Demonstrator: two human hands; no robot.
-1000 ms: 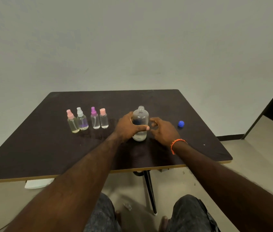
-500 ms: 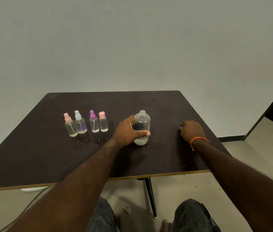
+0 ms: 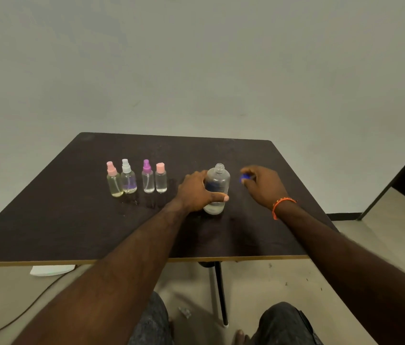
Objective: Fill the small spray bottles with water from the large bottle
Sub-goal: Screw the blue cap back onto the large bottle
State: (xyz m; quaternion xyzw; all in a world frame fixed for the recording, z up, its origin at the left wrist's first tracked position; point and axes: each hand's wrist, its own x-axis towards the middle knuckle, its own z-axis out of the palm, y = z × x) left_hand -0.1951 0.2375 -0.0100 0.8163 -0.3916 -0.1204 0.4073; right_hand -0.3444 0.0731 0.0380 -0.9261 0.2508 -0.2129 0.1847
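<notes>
The left hand is gripping the large bottle round its middle, fingers and thumb curling about it, and the bottle is standing upright on the dark table, near the middle of it. Its neck is open, with no cap on it, and only a little water is showing low in its base. The right hand is hovering just to the right of the bottle, pinching the blue cap at its fingertips; the cap is showing only in part, so how firmly it is being held is hard to tell.

Left of the bottle, four small spray bottles are standing in a row, each with its top on: pink, white, purple and pink. All are looking partly filled, though the levels are too small to judge closely.

By my reading, the pouring is looking finished and the step in hand is capping the large bottle. The next move is calling for the right hand bringing the cap squarely over the open neck and turning it down, while the left hand is steadying the bottle against the twist, since a light, nearly empty bottle is liable to tip or spin
</notes>
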